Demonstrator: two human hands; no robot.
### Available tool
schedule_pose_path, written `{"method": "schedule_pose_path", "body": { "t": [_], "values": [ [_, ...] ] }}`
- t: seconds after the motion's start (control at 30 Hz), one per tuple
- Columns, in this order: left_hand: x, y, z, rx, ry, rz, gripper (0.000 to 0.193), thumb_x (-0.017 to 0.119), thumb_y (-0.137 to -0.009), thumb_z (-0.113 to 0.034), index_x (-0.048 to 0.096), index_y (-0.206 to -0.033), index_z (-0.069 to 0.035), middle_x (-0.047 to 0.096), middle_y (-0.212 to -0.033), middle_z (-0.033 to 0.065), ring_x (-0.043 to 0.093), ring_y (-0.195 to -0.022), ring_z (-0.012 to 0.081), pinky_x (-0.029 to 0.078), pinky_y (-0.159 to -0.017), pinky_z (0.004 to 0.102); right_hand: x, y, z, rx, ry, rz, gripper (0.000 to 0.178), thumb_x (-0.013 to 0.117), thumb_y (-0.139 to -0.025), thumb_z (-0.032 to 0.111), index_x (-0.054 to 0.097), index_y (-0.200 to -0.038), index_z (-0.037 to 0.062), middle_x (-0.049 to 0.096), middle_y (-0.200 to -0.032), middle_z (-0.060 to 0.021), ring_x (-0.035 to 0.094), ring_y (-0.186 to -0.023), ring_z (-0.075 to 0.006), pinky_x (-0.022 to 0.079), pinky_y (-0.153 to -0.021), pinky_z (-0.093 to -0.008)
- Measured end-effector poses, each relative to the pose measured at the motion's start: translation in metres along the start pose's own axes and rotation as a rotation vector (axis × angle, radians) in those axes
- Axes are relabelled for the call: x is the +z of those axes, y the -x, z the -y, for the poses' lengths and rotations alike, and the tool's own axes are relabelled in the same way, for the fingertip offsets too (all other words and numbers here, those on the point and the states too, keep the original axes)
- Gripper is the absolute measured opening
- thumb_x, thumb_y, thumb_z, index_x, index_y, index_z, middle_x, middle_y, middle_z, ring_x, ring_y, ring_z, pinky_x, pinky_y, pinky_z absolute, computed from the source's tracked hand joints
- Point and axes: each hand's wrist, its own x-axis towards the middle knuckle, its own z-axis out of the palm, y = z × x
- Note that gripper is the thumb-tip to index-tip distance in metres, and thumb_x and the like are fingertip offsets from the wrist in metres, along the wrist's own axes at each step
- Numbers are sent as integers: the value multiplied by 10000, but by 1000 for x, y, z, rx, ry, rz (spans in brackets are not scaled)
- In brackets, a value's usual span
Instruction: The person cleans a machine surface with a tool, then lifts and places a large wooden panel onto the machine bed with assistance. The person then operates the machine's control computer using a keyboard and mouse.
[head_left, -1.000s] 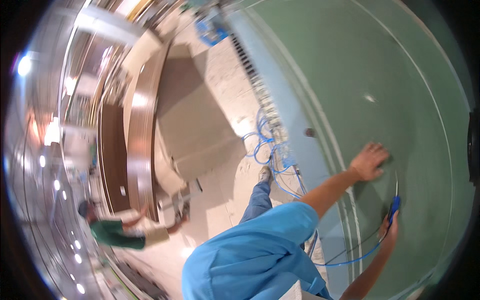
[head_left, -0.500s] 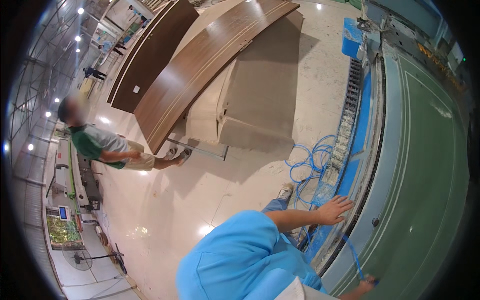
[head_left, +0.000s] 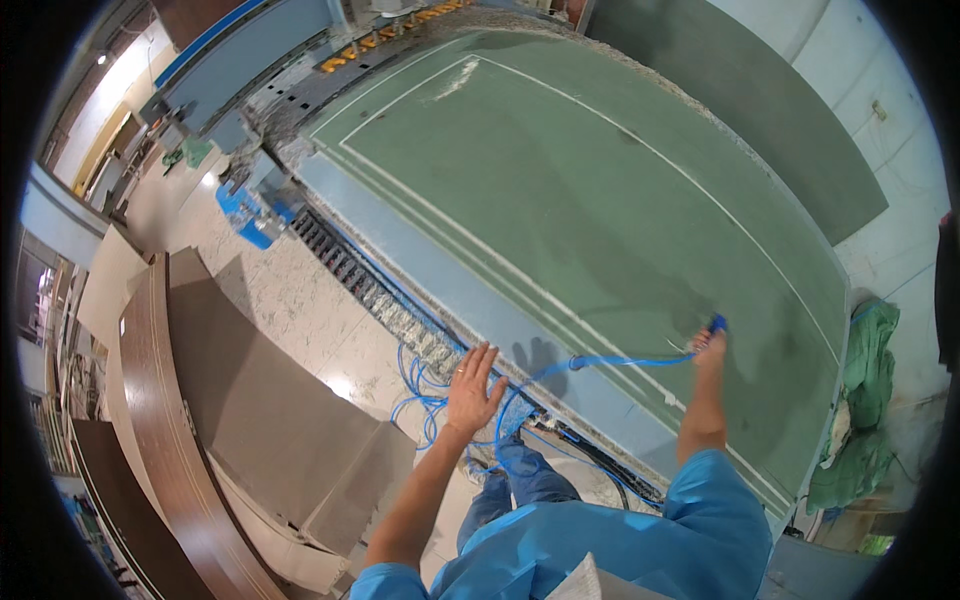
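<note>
My right hand (head_left: pixel 708 345) is closed around a blue air gun (head_left: pixel 718 325), held over the right part of a green machine bed (head_left: pixel 540 190). Fingers hide most of the gun's body. From it a blue hose (head_left: pixel 630 361) runs left across the bed's pale edge and down past my legs. My left hand (head_left: pixel 472 392) hangs with fingers spread beside the near edge of the machine, holding nothing. Whether it touches that edge I cannot tell. White lines are cut into the green surface, with a pale dusty patch (head_left: pixel 458 80) near the far left corner.
Loops of blue hose (head_left: pixel 425 405) lie on the floor by my feet. A dusty cable chain (head_left: pixel 345 268) runs along the machine's near side. Large brown panels (head_left: pixel 165 390) lean at the left. Green sacks (head_left: pixel 868 365) sit beyond the right end; a grey board (head_left: pixel 740 110) stands behind.
My view has swung right from the floor and the other person onto the machine bed. The air gun, at the lower edge before, now shows in my right hand over the bed.
</note>
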Motion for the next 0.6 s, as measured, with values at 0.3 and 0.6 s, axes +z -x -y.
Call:
{"method": "schedule_pose_path", "body": {
  "t": [0.3,0.6],
  "values": [
    [82,-295,41,157,-242,239,583,525,-1007,-449,474,-1495,-134,443,-1551,149,344,-1461,399,290,-1187,531,16,-175,90,-346,87,-371,605,401,-1037,536,595,-1185,-18,631,-1088,-182,622,-963,-303,524,-796,-476],
    [145,-415,63,142,-465,198,648,506,-974,-484,424,-1537,-174,398,-1598,81,289,-1504,348,185,-1233,544,300,-218,7,259,663,380,516,553,-1007,575,561,-852,82,442,-606,79,351,-451,-43,258,-391,-226]
  ]
}}
